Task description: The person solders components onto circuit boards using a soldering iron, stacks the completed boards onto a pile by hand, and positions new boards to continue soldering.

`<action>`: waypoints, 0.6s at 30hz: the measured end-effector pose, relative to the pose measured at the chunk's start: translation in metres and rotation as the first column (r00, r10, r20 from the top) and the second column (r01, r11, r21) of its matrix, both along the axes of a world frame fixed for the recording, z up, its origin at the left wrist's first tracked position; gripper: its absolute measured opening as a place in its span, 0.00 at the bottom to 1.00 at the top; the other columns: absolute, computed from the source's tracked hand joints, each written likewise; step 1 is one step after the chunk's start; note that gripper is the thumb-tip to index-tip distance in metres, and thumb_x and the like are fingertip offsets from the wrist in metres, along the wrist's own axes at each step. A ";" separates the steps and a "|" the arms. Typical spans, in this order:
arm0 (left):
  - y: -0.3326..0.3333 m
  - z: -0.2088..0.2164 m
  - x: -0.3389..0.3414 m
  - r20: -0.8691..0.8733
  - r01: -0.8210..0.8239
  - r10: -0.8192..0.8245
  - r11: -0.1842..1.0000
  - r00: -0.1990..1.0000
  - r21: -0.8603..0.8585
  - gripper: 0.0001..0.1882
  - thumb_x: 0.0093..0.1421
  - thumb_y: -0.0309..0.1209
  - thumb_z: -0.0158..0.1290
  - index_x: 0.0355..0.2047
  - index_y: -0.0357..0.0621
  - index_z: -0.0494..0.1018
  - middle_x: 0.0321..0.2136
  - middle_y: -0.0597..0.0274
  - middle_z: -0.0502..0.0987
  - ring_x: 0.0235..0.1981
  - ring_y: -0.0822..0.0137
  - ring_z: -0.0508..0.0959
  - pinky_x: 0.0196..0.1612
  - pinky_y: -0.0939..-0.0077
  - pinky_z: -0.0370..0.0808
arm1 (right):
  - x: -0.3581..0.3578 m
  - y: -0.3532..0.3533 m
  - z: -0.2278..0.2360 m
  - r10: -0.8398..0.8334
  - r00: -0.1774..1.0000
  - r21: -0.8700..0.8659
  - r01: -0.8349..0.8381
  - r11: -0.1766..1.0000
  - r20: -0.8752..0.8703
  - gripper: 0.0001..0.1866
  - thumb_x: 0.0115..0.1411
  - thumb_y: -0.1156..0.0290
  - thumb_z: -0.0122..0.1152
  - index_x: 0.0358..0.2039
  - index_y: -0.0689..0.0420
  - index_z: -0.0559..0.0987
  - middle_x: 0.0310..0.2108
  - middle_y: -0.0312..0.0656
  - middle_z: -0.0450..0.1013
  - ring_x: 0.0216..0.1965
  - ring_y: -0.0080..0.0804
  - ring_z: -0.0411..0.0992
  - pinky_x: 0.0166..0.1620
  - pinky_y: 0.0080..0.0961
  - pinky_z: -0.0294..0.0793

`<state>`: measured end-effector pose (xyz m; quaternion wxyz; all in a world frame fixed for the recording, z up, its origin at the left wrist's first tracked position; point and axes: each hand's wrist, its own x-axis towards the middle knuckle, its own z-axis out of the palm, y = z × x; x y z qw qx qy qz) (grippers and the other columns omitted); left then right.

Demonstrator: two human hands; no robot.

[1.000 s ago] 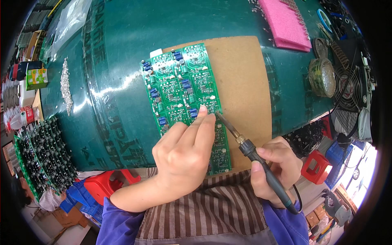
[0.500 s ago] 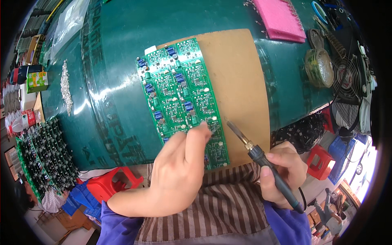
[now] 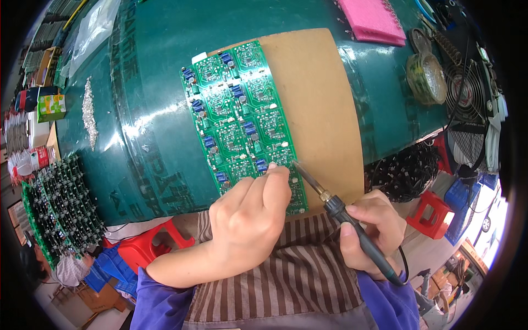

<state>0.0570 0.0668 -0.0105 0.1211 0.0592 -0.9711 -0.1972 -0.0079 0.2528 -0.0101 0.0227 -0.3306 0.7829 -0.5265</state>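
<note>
Head view: circuit board mid-frame. Left hand, lower centre, fingers bunched over board; cannot tell if they pinch anything. Right hand, lower right, grasps soldering iron, tip at board's right edge.

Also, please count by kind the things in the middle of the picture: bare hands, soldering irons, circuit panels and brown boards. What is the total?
Bare hands: 2 (left hand, right hand)
Soldering iron: 1
Circuit panel: 1
Brown board: 1
Total: 5
</note>
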 end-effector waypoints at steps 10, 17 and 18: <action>-0.001 -0.005 -0.003 -0.046 -0.009 0.013 0.996 0.999 0.085 0.11 0.46 0.18 0.61 0.30 0.39 0.74 0.18 0.60 0.71 0.18 0.60 0.70 0.21 0.68 0.67 | 0.001 -0.002 0.007 0.012 1.000 0.038 -0.012 0.999 -0.007 0.11 0.42 0.78 0.65 0.29 0.64 0.77 0.18 0.42 0.72 0.17 0.36 0.71 0.25 0.26 0.72; 0.000 -0.004 -0.001 -0.038 -0.040 0.043 0.997 0.998 0.066 0.10 0.47 0.18 0.62 0.31 0.40 0.75 0.19 0.60 0.72 0.19 0.60 0.72 0.22 0.69 0.69 | 0.001 -0.004 0.005 0.028 0.999 0.031 -0.028 0.999 -0.021 0.11 0.43 0.78 0.66 0.29 0.64 0.77 0.19 0.42 0.73 0.18 0.35 0.71 0.25 0.26 0.72; 0.000 -0.003 -0.001 -0.014 -0.037 0.037 0.998 0.999 0.042 0.10 0.47 0.19 0.62 0.31 0.41 0.76 0.19 0.61 0.73 0.19 0.61 0.72 0.22 0.69 0.69 | 0.001 -0.004 0.004 0.029 0.999 0.029 -0.028 0.999 -0.029 0.11 0.43 0.78 0.66 0.29 0.64 0.77 0.19 0.42 0.73 0.18 0.35 0.71 0.25 0.26 0.72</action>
